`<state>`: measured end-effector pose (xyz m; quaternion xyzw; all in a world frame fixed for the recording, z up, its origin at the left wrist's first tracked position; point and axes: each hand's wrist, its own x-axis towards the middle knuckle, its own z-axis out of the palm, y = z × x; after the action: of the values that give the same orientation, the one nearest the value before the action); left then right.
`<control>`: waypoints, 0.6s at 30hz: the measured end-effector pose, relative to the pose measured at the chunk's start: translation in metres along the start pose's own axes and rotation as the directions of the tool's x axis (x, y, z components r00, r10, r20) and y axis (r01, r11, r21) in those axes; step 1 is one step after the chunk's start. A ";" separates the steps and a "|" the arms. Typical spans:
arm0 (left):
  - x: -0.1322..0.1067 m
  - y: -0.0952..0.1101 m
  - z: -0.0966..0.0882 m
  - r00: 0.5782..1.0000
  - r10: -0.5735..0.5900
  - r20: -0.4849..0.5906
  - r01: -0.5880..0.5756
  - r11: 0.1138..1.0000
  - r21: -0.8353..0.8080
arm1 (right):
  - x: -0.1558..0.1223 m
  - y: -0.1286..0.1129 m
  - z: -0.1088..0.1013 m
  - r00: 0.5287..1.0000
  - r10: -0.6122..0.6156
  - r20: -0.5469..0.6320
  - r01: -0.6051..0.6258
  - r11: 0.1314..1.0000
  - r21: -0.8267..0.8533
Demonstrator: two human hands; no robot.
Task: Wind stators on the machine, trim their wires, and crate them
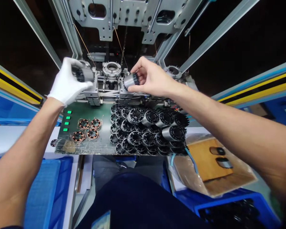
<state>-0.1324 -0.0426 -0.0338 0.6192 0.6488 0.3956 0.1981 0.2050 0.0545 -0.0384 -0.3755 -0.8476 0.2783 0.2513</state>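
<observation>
My left hand [68,81], in a white glove, is closed round a grey and black cylindrical motor part [83,73] at the left side of a metal fixture [111,71]. My bare right hand [152,78] pinches a similar part [131,80] at the fixture's right side. The fixture has a round socket on top and stands at the back of a dark work plate [102,133]. Just below my right hand lies a heap of several black and grey parts [147,130].
Several copper-wound stators [87,128] lie on the plate's left, beside a row of green lit buttons [67,121]. Blue bins [228,203] stand below at left and right, one holding a plastic-wrapped brown board [209,162]. Aluminium frame rails rise behind the fixture.
</observation>
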 end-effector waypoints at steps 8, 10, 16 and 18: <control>0.004 0.027 -0.018 0.999 0.045 -0.027 -0.046 0.997 -0.069 | -0.012 -0.014 -0.016 0.999 -0.046 0.013 0.043 0.988 0.146; 0.007 0.031 -0.023 0.996 0.059 -0.064 -0.059 0.998 -0.006 | -0.006 -0.014 -0.018 0.999 -0.024 -0.039 0.029 0.991 0.134; 0.011 0.023 -0.009 0.992 0.103 -0.069 -0.084 0.969 0.233 | 0.014 0.001 0.002 0.984 0.057 -0.167 -0.047 0.997 0.060; 0.011 0.014 -0.001 0.999 0.041 -0.012 -0.036 0.954 0.297 | 0.017 0.003 0.011 0.985 0.108 -0.132 -0.112 0.994 -0.020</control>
<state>-0.1252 -0.0338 -0.0202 0.6508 0.6903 0.3032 0.0895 0.1894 0.0661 -0.0447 -0.4425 -0.8110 0.2550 0.2856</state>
